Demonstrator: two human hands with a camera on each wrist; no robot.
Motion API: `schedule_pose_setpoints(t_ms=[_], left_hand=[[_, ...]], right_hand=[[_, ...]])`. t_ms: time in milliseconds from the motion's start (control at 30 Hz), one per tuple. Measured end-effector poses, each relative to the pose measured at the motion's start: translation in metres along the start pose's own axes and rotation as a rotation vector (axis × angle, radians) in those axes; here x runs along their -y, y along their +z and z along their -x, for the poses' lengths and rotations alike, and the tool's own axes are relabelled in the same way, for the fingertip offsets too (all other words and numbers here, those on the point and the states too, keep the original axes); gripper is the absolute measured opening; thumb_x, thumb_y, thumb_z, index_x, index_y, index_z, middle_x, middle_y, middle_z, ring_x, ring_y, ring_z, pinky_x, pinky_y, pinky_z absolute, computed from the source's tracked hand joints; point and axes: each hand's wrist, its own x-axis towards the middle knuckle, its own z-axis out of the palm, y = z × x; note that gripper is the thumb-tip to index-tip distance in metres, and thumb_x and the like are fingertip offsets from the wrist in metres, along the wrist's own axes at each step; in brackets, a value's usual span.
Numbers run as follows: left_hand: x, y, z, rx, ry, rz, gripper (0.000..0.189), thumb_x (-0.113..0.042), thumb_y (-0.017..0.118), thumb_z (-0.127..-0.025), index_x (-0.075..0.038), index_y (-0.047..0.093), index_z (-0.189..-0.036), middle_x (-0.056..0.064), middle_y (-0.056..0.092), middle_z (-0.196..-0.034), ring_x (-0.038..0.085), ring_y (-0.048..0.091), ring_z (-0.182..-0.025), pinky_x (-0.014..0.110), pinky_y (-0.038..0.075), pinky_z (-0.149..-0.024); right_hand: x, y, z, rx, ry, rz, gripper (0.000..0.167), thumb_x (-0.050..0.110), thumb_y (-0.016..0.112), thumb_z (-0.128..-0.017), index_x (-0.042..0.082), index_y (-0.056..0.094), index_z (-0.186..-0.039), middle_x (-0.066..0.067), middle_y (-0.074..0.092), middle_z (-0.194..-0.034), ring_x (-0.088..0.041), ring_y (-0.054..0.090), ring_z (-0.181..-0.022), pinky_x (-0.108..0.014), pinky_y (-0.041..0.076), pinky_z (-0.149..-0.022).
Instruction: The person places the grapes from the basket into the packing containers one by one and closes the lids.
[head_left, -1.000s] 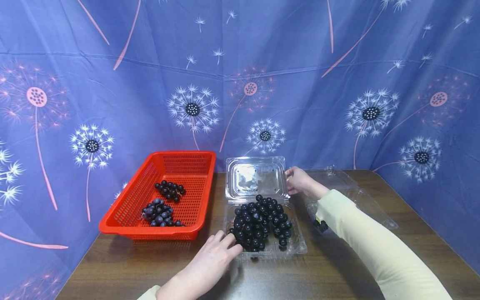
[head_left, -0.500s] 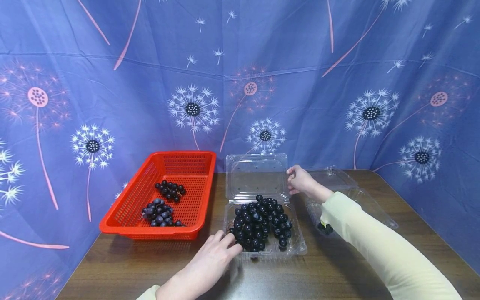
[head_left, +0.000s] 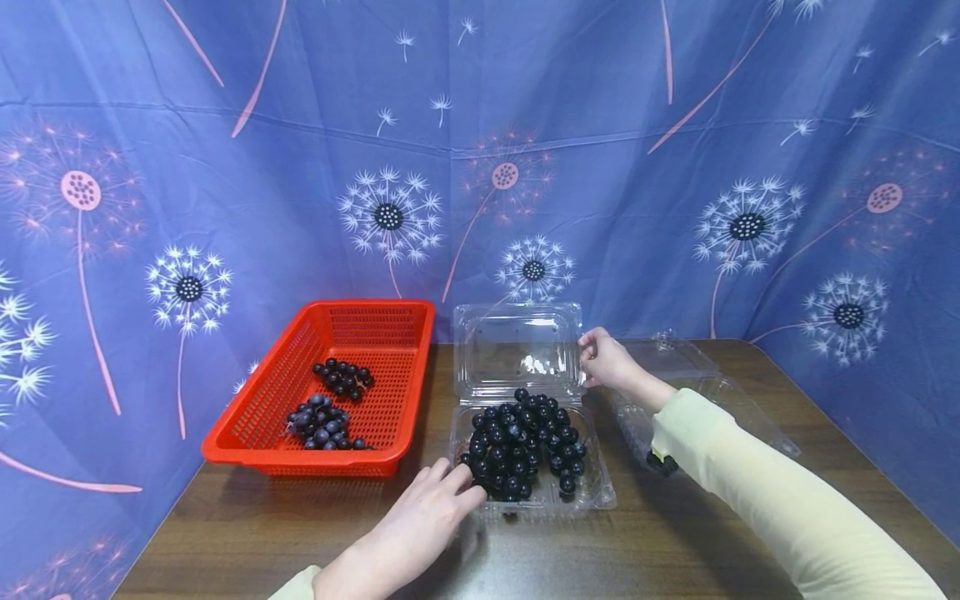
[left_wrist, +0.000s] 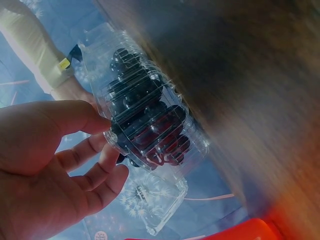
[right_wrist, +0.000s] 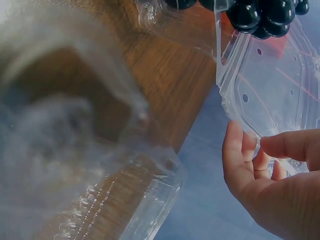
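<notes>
On my feed I've got glossy black round grapes (head_left: 513,446) in a clear rectangular plastic box (head_left: 596,492), right hand (head_left: 609,363) pinching its upright clear lid (head_left: 506,354), left hand (head_left: 429,515) pinching its near-left corner.

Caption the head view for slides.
Left hand grips a box of grapes, right hand its open lid; red basket beside.

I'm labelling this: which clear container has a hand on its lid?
The container with grapes, beside the red basket: the right hand pinches its raised lid. No hand touches the other container.
</notes>
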Motion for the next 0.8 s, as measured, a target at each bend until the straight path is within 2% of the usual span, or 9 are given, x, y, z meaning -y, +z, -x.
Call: schedule_pose_setpoints(t_ms=[133, 367, 800], left_hand=[[0.001, 0.000, 0.000, 0.004, 0.001, 0.002, 0.031, -0.008, 0.071, -0.060, -0.022, 0.059, -0.085, -0.005, 0.051, -0.085, 0.016, 0.047, -0.076, 0.025, 0.034, -0.057], [0.002, 0.000, -0.001, 0.007, 0.010, -0.001, 0.032, -0.008, 0.072, -0.060, -0.023, 0.059, -0.085, -0.005, 0.051, -0.085, 0.016, 0.047, -0.077, 0.025, 0.034, -0.058], [0.002, -0.001, 0.001, 0.018, 0.012, 0.017, 0.031, -0.008, 0.071, -0.062, -0.023, 0.061, -0.087, -0.004, 0.053, -0.086, 0.015, 0.047, -0.077, 0.025, 0.033, -0.058]], right_hand=[[0.001, -0.001, 0.003, -0.010, -0.021, 0.029, 0.039, -0.011, 0.049, -0.084, -0.005, 0.036, -0.120, -0.009, 0.045, -0.088, -0.018, 0.051, -0.072, -0.036, 0.056, -0.067], [0.000, -0.002, 0.008, -0.028, -0.092, 0.039, 0.034, -0.013, 0.049, -0.083, -0.004, 0.036, -0.113, -0.009, 0.047, -0.084, -0.025, 0.059, -0.072, -0.043, 0.056, -0.069], [-0.003, -0.002, 0.017, -0.068, -0.185, 0.100, 0.029, -0.013, 0.050, -0.082, -0.004, 0.038, -0.107, -0.008, 0.048, -0.081, -0.026, 0.059, -0.073, -0.044, 0.056, -0.068]])
